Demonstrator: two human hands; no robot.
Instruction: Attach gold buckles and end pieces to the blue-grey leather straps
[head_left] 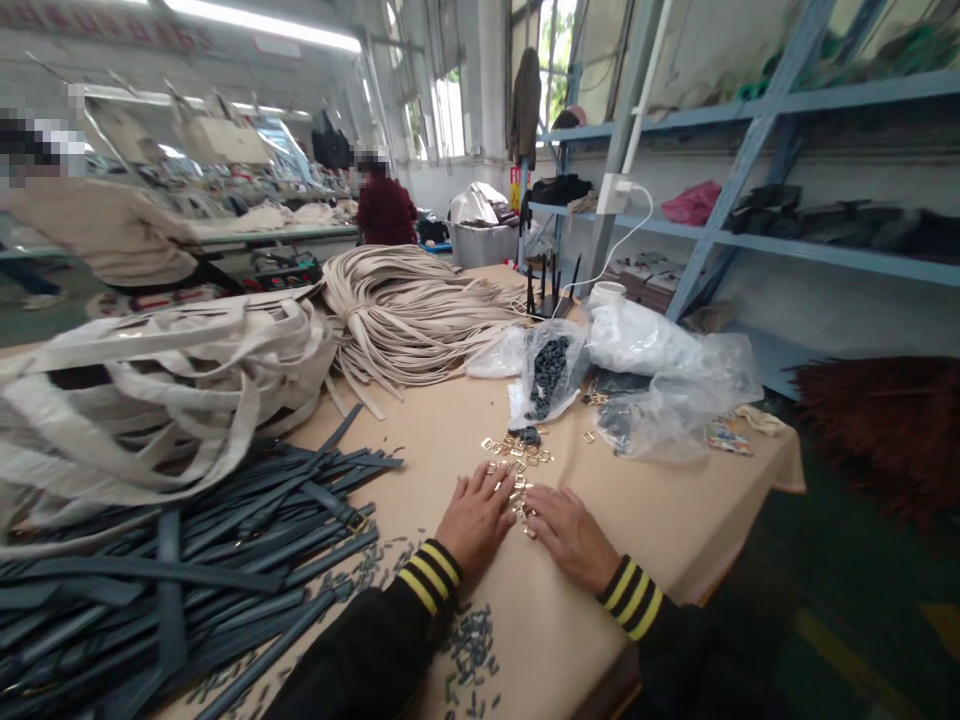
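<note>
While both hands lie palm down on the tan worktop (675, 500), the things around them spread out from left to right. Far to the left of the fingers a heap of dark blue straps (187, 570) covers the near corner, and above it sits a loose pile of cream webbing (150, 390). Between the straps and the left sleeve — and just under the left wrist — small dark clips (469, 650) are scattered on the paper. The left hand (475, 518) rests flat, its fingers (491, 483) slightly spread and lying on the surface, clamped on nothing. Right at the fingertips of both hands lies a little trail of gold metal buckles (517, 455); the nearest ones sit between the two hands, touching or almost touching them. The right hand (568, 530) also lies flat, fingers loosely together and pointing left toward the buckles, holding nothing that can be seen. Beyond the fingers a clear bag of dark fittings (551, 370) stands open, with a coil of beige cord straps (412, 310) behind it to the left. Right of the bag, crumpled clear plastic bags (675, 390) lie near the far edge — well apart from the hands. Blue metal shelving (787, 240) stands past the worktop on the right.
</note>
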